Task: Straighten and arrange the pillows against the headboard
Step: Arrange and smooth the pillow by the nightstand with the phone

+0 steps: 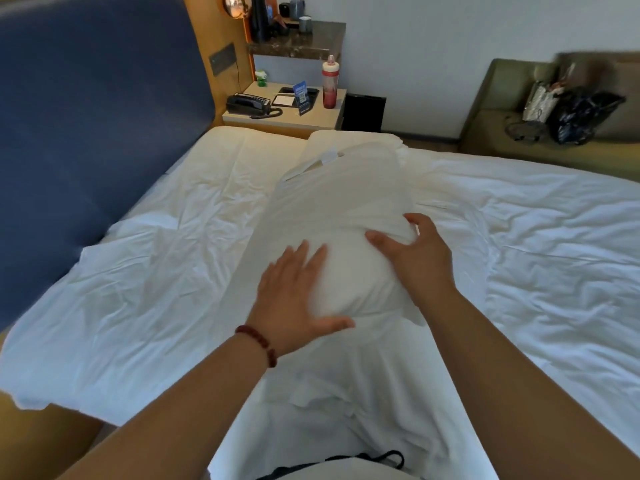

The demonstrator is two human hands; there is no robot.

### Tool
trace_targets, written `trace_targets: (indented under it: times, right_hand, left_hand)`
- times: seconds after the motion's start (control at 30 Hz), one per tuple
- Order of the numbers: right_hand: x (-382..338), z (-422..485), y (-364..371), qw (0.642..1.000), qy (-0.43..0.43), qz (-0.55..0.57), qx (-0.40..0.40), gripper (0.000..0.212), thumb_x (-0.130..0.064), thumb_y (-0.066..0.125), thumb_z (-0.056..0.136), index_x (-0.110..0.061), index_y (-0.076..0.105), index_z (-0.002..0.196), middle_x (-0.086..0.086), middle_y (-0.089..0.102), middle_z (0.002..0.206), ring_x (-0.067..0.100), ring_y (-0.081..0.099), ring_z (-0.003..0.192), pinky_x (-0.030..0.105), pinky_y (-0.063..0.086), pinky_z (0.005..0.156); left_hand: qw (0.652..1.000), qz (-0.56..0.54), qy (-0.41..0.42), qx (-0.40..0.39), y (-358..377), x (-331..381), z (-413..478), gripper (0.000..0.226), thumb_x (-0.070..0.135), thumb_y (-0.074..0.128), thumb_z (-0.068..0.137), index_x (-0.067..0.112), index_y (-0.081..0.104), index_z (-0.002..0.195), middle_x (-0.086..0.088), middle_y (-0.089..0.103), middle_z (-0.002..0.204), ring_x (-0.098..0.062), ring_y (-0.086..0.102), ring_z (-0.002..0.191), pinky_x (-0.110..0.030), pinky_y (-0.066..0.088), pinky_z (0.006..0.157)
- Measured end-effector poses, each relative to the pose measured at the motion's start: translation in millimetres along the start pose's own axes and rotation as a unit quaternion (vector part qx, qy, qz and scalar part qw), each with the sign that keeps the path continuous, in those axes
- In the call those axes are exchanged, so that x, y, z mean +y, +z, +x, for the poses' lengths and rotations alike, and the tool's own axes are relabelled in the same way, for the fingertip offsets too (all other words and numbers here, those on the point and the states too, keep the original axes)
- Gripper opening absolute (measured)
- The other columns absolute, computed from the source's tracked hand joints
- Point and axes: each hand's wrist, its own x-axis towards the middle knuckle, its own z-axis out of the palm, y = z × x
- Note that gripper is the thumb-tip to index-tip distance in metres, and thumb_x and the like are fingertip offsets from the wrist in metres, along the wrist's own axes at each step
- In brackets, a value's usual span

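Note:
A plump white pillow (341,216) lies lengthwise in the middle of the bed, away from the blue padded headboard (97,109) on the left. My left hand (294,299), with a red bead bracelet at the wrist, presses flat on the pillow's near left side with straight fingers. My right hand (412,251) grips the pillow's near right end, fingers curled into the fabric. A second white pillow (356,138) shows partly behind the first, near the bed's far edge.
The white bedsheet (156,278) is wrinkled. A nightstand (284,112) beyond the bed carries a black phone (247,103), a blue card and a red bottle (329,83). At the right stands an olive sofa (502,109) with bags (575,116).

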Motion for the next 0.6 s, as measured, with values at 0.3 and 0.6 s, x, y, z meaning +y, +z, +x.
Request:
trace_targets:
  times: [0.3,0.6]
  right_hand:
    - [-37.9,-17.0,23.1,0.995,0.01,0.097,-0.035,0.04,-0.057,0.066,0.084,-0.036,0.065,0.118,-0.01,0.065,0.112,0.012,0.062,0.105,0.033,0.051,0.093]
    - [-50.5,-22.9,54.5,0.883,0.085,0.371,-0.276,0.065,-0.056,0.027,0.101,-0.006,0.066,0.116,0.015,0.073,0.11,0.022,0.07,0.105,0.03,0.053,0.092]
  left_hand:
    - [0.994,-0.053,0.059,0.07,-9.6,-10.1,27.0,0.131,0.093,0.051,0.051,0.034,-0.008,0.153,0.007,-0.001,0.163,-0.013,0.0,0.15,-0.05,0.014,0.12]
    - [0.983,-0.097,0.076,0.136,-12.7,-18.3,-3.5,0.098,0.079,0.056,0.068,0.029,0.032,0.149,0.003,0.022,0.16,-0.015,0.024,0.145,-0.046,0.028,0.116]
